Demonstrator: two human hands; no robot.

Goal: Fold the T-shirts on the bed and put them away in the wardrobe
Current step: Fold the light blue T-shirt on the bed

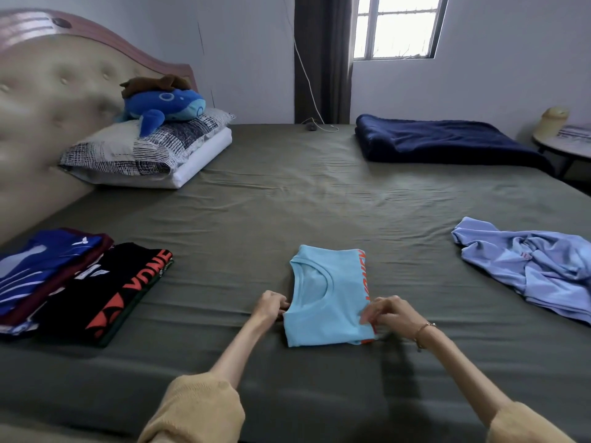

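Observation:
A light blue T-shirt [326, 302] with orange lettering lies folded into a small rectangle on the olive bed [287, 193], right in front of me. My left hand [271, 303] pinches its left edge near the collar. My right hand [388, 311] pinches its right edge over the lettering. To the left sits a folded black T-shirt [108, 289] with red print, and beside it a stack of folded shirts with a blue one [41, 266] on top. A crumpled lavender T-shirt [537, 266] lies unfolded at the right.
A folded navy blanket [444, 139] lies at the far right of the bed. Pillows [144, 148] with a blue plush whale [163, 103] sit against the padded headboard [48, 100]. A side table [566, 145] stands at the right edge. The wardrobe is out of view.

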